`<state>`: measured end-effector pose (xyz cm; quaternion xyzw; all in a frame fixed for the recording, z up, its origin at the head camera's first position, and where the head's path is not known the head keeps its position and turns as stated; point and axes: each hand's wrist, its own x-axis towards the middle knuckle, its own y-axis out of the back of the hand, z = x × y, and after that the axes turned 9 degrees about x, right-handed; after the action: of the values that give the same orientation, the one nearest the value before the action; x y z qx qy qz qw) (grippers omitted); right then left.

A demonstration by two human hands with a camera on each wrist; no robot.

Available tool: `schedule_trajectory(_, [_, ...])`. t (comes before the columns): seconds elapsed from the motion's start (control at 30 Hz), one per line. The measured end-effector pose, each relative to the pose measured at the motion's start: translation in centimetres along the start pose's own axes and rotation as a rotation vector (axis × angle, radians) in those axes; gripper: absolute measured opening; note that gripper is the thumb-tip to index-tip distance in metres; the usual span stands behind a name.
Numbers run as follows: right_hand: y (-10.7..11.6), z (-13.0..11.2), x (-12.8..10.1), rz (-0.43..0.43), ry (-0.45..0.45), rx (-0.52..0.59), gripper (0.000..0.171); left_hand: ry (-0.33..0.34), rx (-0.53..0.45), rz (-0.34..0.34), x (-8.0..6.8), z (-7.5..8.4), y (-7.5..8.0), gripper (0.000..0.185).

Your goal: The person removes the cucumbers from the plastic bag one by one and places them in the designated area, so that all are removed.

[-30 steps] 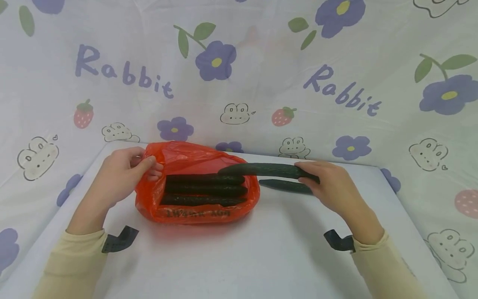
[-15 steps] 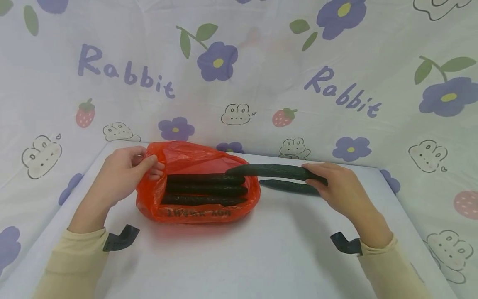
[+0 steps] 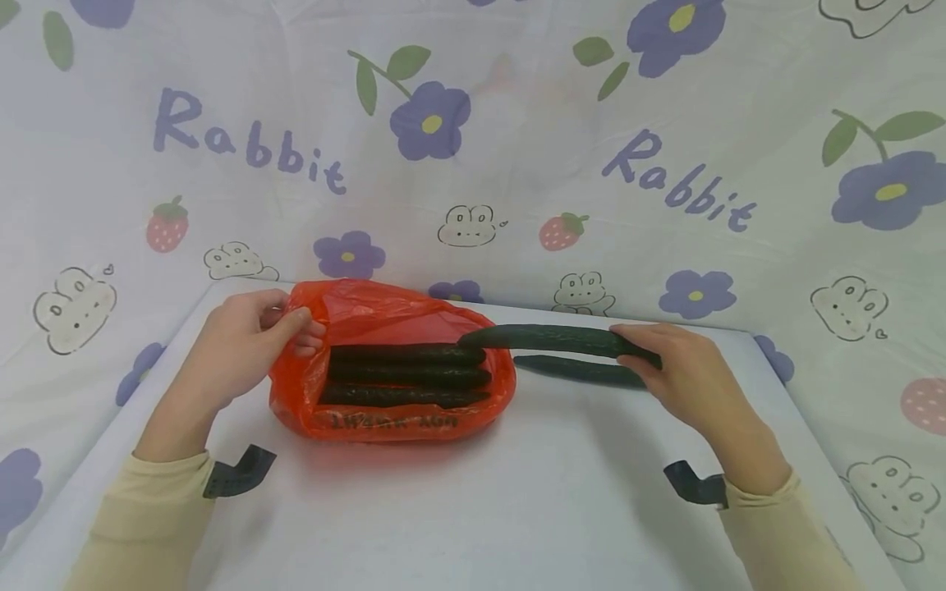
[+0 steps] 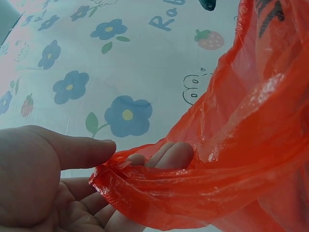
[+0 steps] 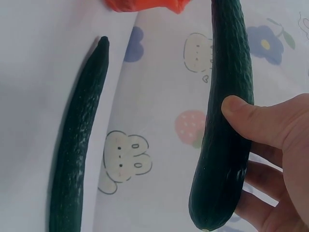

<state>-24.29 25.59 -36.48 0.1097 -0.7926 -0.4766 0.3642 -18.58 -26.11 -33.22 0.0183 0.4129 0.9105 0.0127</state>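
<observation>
Two hands at work on the desk [image 3: 473,509]. Left hand [image 3: 244,345] pinches the rim of the red bag [image 3: 392,369], holding it agape; three cucumbers [image 3: 405,376] lie inside. Right hand [image 3: 683,373] grasps a fourth cucumber [image 3: 547,338], tip at the bag mouth, not yet in. Fifth cucumber [image 3: 576,371] rests beneath, unbagged.

right hand [image 3: 691,376] drawn rightward, held cucumber [image 3: 550,337] pulled away from red bag [image 3: 384,369]
</observation>
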Motion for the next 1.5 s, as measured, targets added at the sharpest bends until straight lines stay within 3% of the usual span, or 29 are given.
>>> schedule_trajectory(0.57, [0.9, 0.9, -1.2, -0.001, -0.009, -0.002, 0.047, 0.007, -0.001, -0.006, 0.0, 0.0, -0.1, 0.034])
schedule_trajectory(1.33, [2.3, 2.7, -2.6, 0.059, 0.051, -0.049, 0.049, 0.008, 0.002, -0.003, -0.1, 0.1, 0.3, 0.033])
schedule_trajectory(1.5, [2.5, 2.8, -3.0, 0.043, 0.027, -0.044, 0.049, 0.011, 0.003, -0.009, 0.0, 0.1, 0.2, 0.033])
